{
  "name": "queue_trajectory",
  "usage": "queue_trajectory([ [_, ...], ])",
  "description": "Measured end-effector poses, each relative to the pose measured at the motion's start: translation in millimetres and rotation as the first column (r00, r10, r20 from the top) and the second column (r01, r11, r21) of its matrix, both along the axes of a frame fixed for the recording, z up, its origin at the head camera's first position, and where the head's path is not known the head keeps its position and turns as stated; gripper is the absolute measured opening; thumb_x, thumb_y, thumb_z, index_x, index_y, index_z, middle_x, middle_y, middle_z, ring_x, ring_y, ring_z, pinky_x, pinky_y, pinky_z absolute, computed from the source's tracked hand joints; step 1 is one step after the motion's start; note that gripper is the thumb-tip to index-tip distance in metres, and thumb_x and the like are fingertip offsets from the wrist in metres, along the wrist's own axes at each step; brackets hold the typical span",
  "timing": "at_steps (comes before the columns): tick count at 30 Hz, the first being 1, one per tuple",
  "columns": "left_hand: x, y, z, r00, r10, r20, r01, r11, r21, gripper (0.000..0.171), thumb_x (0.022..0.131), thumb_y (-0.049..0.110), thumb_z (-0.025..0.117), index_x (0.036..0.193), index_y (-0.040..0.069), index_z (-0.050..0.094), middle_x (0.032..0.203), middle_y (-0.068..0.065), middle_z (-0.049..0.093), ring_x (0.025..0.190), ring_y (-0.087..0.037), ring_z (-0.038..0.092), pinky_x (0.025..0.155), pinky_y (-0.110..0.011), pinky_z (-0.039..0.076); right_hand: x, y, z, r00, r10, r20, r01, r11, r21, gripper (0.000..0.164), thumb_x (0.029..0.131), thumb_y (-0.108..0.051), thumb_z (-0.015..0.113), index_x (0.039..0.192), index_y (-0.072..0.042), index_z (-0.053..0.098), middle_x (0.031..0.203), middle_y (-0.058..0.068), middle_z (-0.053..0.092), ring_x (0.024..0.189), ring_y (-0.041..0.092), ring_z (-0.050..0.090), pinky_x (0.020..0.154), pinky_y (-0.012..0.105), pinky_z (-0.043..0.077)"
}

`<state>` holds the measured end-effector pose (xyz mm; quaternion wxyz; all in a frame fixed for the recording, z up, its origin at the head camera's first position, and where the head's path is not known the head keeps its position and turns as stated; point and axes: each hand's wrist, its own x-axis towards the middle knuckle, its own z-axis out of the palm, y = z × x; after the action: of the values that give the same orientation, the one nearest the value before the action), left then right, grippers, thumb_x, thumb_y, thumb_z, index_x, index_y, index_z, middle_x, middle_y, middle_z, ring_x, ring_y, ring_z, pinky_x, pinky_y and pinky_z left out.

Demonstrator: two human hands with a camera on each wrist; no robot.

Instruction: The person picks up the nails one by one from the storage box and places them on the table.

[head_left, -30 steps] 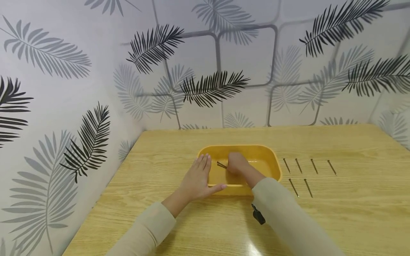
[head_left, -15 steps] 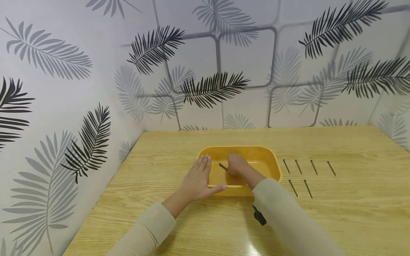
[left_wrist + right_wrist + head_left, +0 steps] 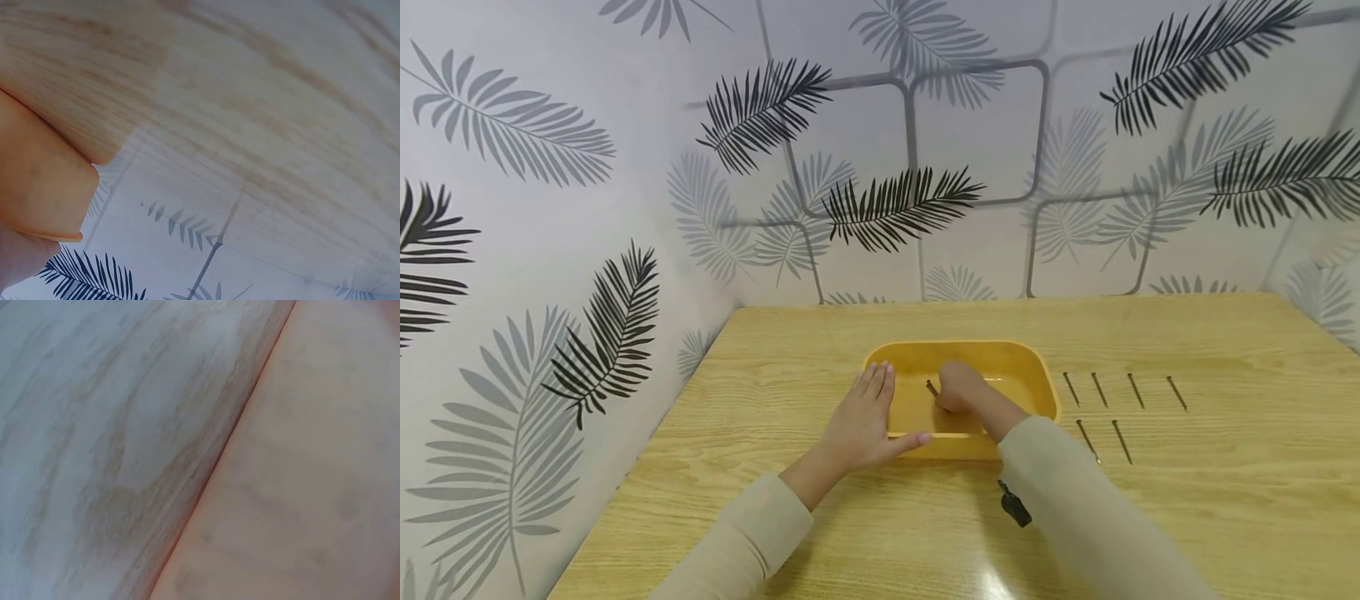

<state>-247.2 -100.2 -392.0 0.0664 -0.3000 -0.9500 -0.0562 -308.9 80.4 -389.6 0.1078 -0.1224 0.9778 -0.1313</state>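
A yellow plastic tray (image 3: 947,447) sits on the wooden table. My left hand (image 3: 859,421) rests at its left end, fingers straight over the rim and thumb stretched along the front wall. In the left wrist view, part of that hand (image 3: 22,256) touches the tray's edge. My right hand (image 3: 961,387) reaches down into the tray with curled fingers, at a dark nail (image 3: 932,388) whose head end sticks out on its left. The fingertips are hidden behind the hand. The right wrist view shows only the tray's blurred wall (image 3: 300,462) beside the table.
Several dark nails lie right of the tray in two rows, such as one nail (image 3: 1136,390) in the back row and another nail (image 3: 1122,442) in front. A black strap end (image 3: 1015,505) hangs below the right sleeve. Leaf-patterned wall (image 3: 977,258) borders the table.
My right hand has shifted slightly right inside the tray, and the nail end beside it has moved right and tilted steeper. Two nail ends showed there earlier; one shows now. My left hand stayed put.
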Motion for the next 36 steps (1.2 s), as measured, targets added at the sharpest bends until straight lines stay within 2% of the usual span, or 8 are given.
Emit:
queue_trajectory([
  [3,-0.5,0,0.5,1.000,0.002,0.001,-0.002,1.000,-0.007,0.111,0.079,0.082,0.016,0.144,-0.009,0.020,0.152,-0.023,0.020,0.142,-0.034,0.016,0.117,-0.042,0.018,15.1,1,14.3,1.000,0.004,-0.011,-0.004,1.000,-0.005,0.027,0.080,-0.002,0.056,0.060,-0.009,0.039,0.062,0.003,0.036,0.056,0.013,0.032,0.050,0.021,0.027],
  [6,-0.7,0,0.9,1.000,0.004,0.003,-0.004,1.000,-0.014,0.112,0.079,0.082,0.015,0.144,-0.009,0.019,0.152,-0.023,0.020,0.142,-0.034,0.016,0.117,-0.042,0.018,17.7,2,17.8,1.000,-0.020,0.019,0.021,1.000,-0.011,0.030,0.080,-0.002,0.057,0.058,-0.010,0.037,0.060,0.001,0.035,0.055,0.012,0.031,0.050,0.020,0.026],
  [11,0.4,1,2.2,1.000,0.007,0.006,-0.007,1.000,-0.013,0.112,0.079,0.082,0.014,0.144,-0.009,0.018,0.152,-0.023,0.020,0.142,-0.034,0.016,0.117,-0.042,0.017,16.9,5,19.0,0.996,-0.058,0.069,0.060,0.998,-0.035,0.027,0.076,0.000,0.056,0.057,-0.010,0.039,0.059,0.001,0.037,0.053,0.011,0.033,0.047,0.019,0.027],
  [18,0.8,1,3.4,1.000,0.000,0.006,0.000,1.000,-0.002,0.114,0.078,0.083,0.011,0.144,-0.009,0.018,0.152,-0.023,0.020,0.142,-0.035,0.016,0.117,-0.042,0.017,17.3,9,22.2,0.993,-0.068,0.095,0.071,0.997,-0.031,0.019,0.072,0.001,0.055,0.060,-0.008,0.043,0.057,0.001,0.041,0.048,0.010,0.035,0.043,0.018,0.028],
  [24,0.9,1,3.9,1.000,0.003,0.006,-0.003,1.000,0.000,0.106,0.083,0.078,0.025,0.144,-0.009,0.019,0.152,-0.023,0.020,0.142,-0.034,0.017,0.117,-0.042,0.018,13.7,14,20.3,0.992,-0.065,0.104,0.068,0.997,-0.026,0.025,0.074,0.000,0.054,0.055,-0.010,0.041,0.050,-0.001,0.038,0.043,0.008,0.034,0.041,0.017,0.028],
  [27,0.9,1,3.7,1.000,0.003,0.003,-0.003,1.000,0.001,0.105,0.083,0.077,0.028,0.144,-0.009,0.020,0.152,-0.023,0.020,0.142,-0.035,0.017,0.117,-0.042,0.018,14.3,15,20.3,0.995,-0.057,0.080,0.059,0.998,-0.023,0.026,0.075,-0.001,0.055,0.054,-0.010,0.040,0.051,-0.001,0.038,0.044,0.009,0.034,0.042,0.017,0.028],
  [32,1.4,0,3.1,1.000,0.002,0.000,-0.002,1.000,0.005,0.109,0.081,0.080,0.021,0.143,-0.009,0.021,0.151,-0.024,0.021,0.142,-0.035,0.018,0.116,-0.042,0.018,16.7,16,23.0,0.997,-0.051,0.058,0.053,0.998,-0.033,0.027,0.076,-0.002,0.052,0.055,-0.010,0.037,0.053,0.000,0.036,0.045,0.009,0.033,0.042,0.017,0.028],
  [36,0.9,0,2.4,1.000,0.001,-0.001,-0.001,1.000,0.003,0.113,0.079,0.083,0.013,0.143,-0.010,0.020,0.151,-0.024,0.021,0.142,-0.035,0.018,0.117,-0.043,0.017,17.5,20,26.0,0.996,-0.064,0.064,0.070,0.992,-0.102,0.033,0.077,0.000,0.050,0.052,-0.013,0.032,0.049,-0.003,0.029,0.042,0.008,0.028,0.041,0.017,0.027],
])
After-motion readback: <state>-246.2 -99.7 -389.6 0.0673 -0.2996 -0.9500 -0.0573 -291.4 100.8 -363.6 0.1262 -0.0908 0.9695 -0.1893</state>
